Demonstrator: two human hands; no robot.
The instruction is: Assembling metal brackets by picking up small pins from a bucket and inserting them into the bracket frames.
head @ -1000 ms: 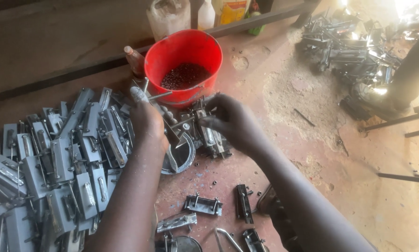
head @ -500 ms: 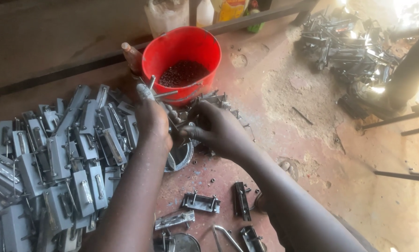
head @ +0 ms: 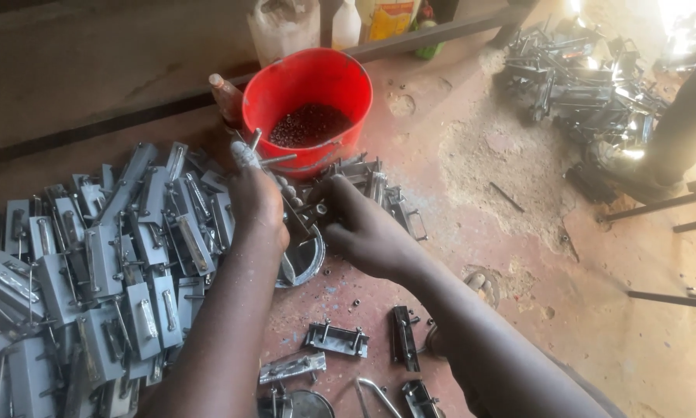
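My left hand (head: 256,203) is closed around a slim metal tool (head: 255,143) whose tip sticks up by the red bucket. My right hand (head: 367,232) grips a small metal latch part (head: 317,210) right beside the left hand, over a round shiny metal dish (head: 307,263). The red bucket (head: 309,85) stands just beyond both hands and holds small dark pieces (head: 307,124). More latch parts (head: 379,186) lie behind the right hand.
A big heap of grey metal latch plates (head: 92,263) fills the left. Loose latch pieces (head: 336,339) lie near my forearms. Bottles and a bag (head: 286,27) stand behind the bucket. Another metal pile (head: 588,85) and dark frame legs (head: 658,209) sit at right.
My right hand has slid left toward the left hand and both hands now meet over the dish. The view has shifted slightly, with the bucket a little lower in frame.
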